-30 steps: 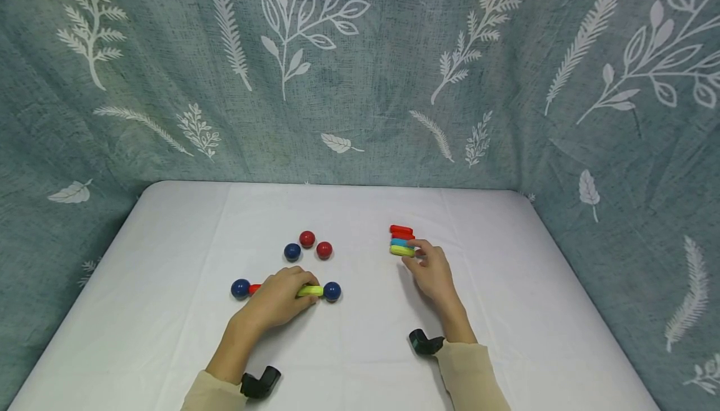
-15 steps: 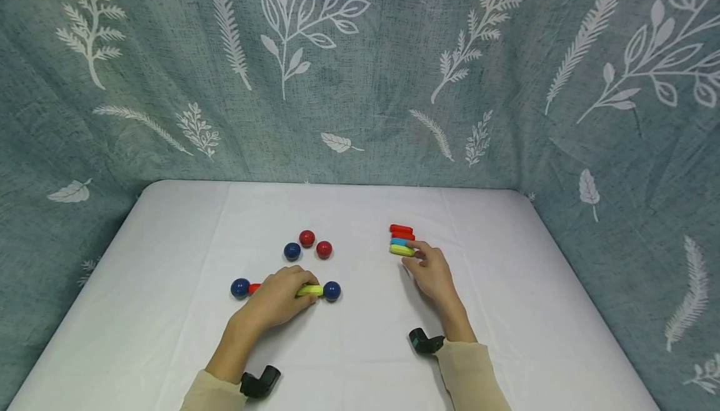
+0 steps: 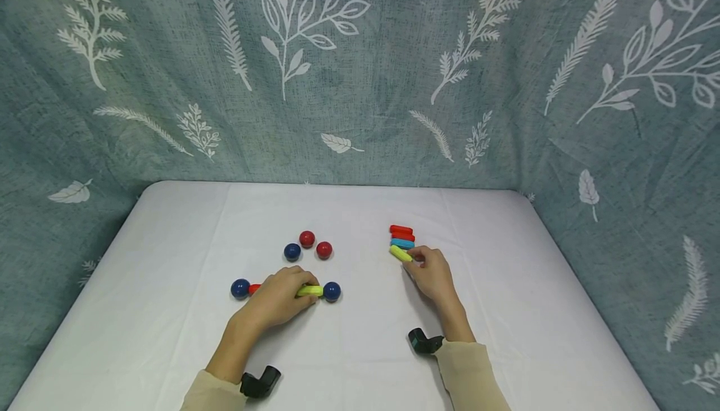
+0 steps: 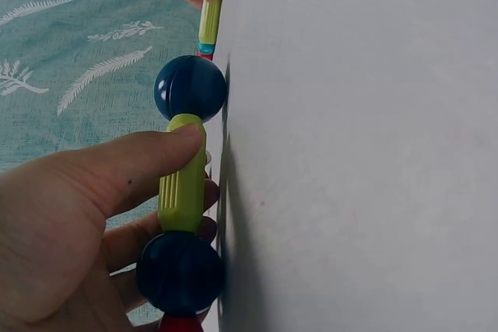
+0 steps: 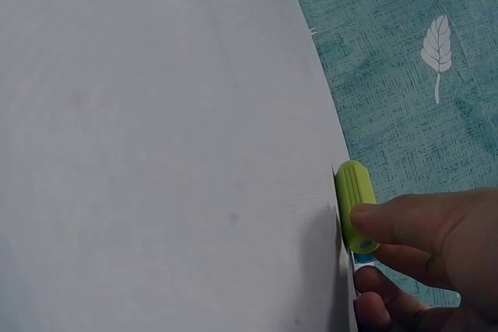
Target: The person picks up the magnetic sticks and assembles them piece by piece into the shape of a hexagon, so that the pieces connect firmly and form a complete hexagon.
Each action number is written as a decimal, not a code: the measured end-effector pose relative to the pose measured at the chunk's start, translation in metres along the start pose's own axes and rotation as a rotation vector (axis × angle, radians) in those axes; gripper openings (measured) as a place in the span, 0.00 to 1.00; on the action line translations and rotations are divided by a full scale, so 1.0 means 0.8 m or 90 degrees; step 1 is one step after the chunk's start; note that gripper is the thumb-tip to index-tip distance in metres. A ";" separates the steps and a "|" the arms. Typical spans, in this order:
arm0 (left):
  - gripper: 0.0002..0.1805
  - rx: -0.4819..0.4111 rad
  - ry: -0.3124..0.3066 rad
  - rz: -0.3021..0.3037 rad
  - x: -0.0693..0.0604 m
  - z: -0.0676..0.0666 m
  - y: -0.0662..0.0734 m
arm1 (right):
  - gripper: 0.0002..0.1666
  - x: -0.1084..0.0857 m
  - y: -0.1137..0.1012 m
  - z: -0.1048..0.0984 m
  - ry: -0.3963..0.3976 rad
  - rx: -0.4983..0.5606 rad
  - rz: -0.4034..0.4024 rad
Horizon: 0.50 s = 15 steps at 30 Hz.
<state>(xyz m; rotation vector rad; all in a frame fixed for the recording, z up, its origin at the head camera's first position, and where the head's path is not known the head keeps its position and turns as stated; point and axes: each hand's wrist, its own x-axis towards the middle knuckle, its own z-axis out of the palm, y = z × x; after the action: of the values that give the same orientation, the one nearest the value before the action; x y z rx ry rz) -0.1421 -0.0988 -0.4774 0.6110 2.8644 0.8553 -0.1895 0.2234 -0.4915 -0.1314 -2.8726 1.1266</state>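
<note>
One ribbed yellow-green stick (image 5: 354, 188) slants, pinched in my right hand (image 3: 434, 273), a blue stick (image 3: 402, 243) and two red sticks (image 3: 402, 229) close on its far side, while my left hand (image 3: 281, 295) pinches a matching stick (image 4: 180, 192) between blue balls (image 4: 190, 88), three loose balls (image 3: 307, 239) beyond.

High head view faces forward-down — close wrist views skim shared table (image 3: 360, 355).

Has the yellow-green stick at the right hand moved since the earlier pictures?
Yes: in the head view, the yellow-green stick has turned, its right end swinging toward the picture's bottom, away from the unmoved blue stick.
</note>
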 end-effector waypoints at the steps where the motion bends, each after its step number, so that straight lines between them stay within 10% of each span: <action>1: 0.09 0.000 0.000 -0.001 0.000 0.000 0.000 | 0.17 0.000 0.000 0.000 0.000 -0.003 -0.001; 15: 0.10 -0.001 -0.003 -0.007 0.001 0.000 -0.001 | 0.14 0.000 -0.003 -0.001 -0.098 0.074 -0.017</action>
<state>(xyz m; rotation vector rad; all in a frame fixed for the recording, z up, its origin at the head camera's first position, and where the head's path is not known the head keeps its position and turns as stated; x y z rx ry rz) -0.1433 -0.0991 -0.4777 0.5951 2.8595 0.8533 -0.1897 0.2224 -0.4894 -0.0003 -2.9202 1.3508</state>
